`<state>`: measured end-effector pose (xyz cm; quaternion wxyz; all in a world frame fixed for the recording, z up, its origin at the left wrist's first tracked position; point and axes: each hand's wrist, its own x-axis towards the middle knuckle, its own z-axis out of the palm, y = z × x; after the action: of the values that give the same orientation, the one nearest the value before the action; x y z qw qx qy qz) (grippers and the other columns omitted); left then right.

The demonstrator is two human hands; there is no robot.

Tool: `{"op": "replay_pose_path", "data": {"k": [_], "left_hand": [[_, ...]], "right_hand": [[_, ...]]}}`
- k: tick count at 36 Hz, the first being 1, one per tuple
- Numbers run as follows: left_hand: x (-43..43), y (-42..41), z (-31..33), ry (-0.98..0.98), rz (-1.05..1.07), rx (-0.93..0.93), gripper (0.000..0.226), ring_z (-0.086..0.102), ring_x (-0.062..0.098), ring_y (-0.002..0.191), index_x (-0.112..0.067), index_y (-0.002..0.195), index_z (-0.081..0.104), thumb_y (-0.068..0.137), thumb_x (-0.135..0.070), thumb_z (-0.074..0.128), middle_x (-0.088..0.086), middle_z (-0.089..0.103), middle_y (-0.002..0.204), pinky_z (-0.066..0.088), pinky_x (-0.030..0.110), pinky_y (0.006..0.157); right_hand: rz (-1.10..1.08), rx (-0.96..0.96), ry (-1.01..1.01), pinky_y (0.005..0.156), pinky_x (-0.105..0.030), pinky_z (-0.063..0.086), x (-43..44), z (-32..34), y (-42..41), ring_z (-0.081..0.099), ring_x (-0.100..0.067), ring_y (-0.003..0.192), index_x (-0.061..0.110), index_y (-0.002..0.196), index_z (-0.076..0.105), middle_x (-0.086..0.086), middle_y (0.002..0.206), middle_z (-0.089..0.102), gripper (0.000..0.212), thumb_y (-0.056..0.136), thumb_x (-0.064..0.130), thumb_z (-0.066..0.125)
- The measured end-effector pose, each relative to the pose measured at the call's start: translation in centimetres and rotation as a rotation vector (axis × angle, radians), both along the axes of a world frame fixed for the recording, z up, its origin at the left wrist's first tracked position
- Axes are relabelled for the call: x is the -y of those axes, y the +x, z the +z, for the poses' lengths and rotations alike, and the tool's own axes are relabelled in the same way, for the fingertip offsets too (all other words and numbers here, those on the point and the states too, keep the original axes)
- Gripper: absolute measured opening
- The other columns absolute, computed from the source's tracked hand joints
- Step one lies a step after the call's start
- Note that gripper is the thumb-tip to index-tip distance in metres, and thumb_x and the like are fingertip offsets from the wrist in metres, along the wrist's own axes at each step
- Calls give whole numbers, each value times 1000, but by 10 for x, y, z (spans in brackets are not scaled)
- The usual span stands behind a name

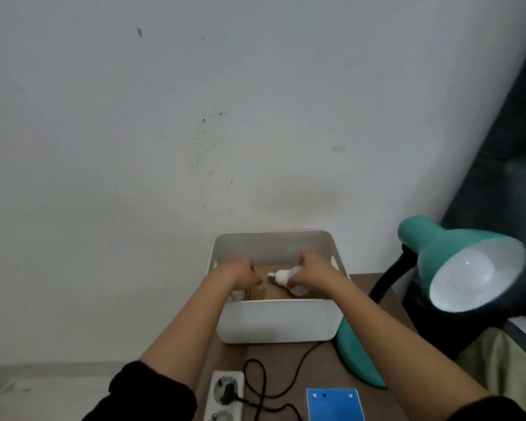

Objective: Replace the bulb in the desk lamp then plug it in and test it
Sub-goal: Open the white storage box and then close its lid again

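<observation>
Both of my hands reach into a white plastic bin [278, 325] on the brown table. My right hand [312, 267] grips a white bulb [283, 276] whose metal screw base points left. My left hand [240, 270] is curled over the edge of a cardboard box [274, 291] inside the bin; what it grips is hidden. A teal desk lamp [456, 256] stands at the right, its shade facing me with a white bulb [475, 270] seated inside. The lamp's black cord [301, 364] runs to a plug [227, 393] in a white power strip [225, 396].
A blue-and-white card or box [334, 404] lies at the table's front edge. The lamp's teal base [357, 360] sits right of the bin. A wall stands close behind the bin, and dark fabric hangs at the far right.
</observation>
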<state>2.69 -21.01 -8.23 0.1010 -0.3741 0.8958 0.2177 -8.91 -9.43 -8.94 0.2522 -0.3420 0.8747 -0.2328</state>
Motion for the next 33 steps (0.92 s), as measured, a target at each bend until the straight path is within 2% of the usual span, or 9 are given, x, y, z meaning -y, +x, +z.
{"op": "replay_pose_path", "data": {"k": [3, 8, 12, 16, 20, 24, 26, 30, 33], "left_hand": [[3, -2, -7, 11, 1, 8, 29, 57, 26, 109, -7, 107, 63, 88, -29, 58, 13, 63, 118, 44, 29, 87], [1, 0, -5, 23, 0, 6, 28, 58, 27, 106, -7, 105, 63, 88, -28, 58, 13, 63, 114, 44, 29, 83], [-8, 9, 14, 19, 3, -16, 23, 52, 23, 88, -9, 102, 61, 88, -27, 56, 12, 61, 105, 37, 26, 73], [-28, 23, 46, -12, 13, -100, 25, 52, 24, 87, -7, 100, 60, 89, -29, 55, 12, 59, 100, 37, 27, 71], [-64, 46, 75, -34, -2, -211, 21, 52, 22, 85, -9, 97, 60, 89, -27, 56, 8, 57, 95, 38, 27, 72], [-108, 73, 86, -28, -17, -294, 22, 55, 23, 90, -10, 96, 58, 89, -30, 58, 9, 59, 102, 40, 29, 75], [-131, 87, 84, -32, -28, -323, 24, 56, 25, 93, -10, 98, 58, 88, -32, 58, 10, 60, 104, 39, 29, 74], [-181, 120, 62, 31, -15, -377, 27, 56, 22, 98, -9, 102, 59, 87, -31, 60, 7, 61, 107, 41, 29, 80], [-217, 146, 34, 95, 19, -389, 15, 54, 20, 90, -14, 92, 59, 85, -27, 60, 5, 60, 97, 41, 29, 79]], "right_hand": [[-12, 9, 7, 80, -36, 51, 4, -4, -1, 58, -28, 102, 9, 105, 53, -12, 114, 57, 47, 68, 25, 77], [-2, -9, 8, 72, -30, 43, 4, -1, 2, 56, -26, 98, 10, 104, 53, -13, 117, 57, 43, 72, 28, 74], [-4, -34, -45, 76, -31, 44, -9, 13, 10, 56, -26, 104, 8, 112, 52, -11, 116, 56, 43, 77, 26, 70], [6, -14, -131, 69, -26, 43, -33, 41, 25, 51, -17, 84, 11, 96, 51, -6, 96, 52, 24, 80, 21, 67], [3, 0, -231, 54, -18, 37, -72, 73, 50, 48, -10, 69, 10, 100, 53, -1, 87, 54, 18, 85, 16, 62], [-46, -127, -258, 66, -33, 46, -118, 88, 79, 57, -25, 87, -2, 108, 59, -18, 113, 61, 33, 82, 19, 61], [-70, -153, -268, 77, -36, 48, -144, 90, 94, 59, -29, 95, -4, 109, 59, -20, 113, 62, 34, 83, 18, 61], [-136, -166, -285, 78, -35, 46, -196, 77, 118, 58, -27, 96, -1, 108, 59, -17, 111, 63, 32, 82, 18, 62], [-192, -141, -271, 85, -37, 46, -236, 55, 135, 59, -30, 104, -4, 107, 61, -19, 113, 64, 31, 83, 15, 62]]}}
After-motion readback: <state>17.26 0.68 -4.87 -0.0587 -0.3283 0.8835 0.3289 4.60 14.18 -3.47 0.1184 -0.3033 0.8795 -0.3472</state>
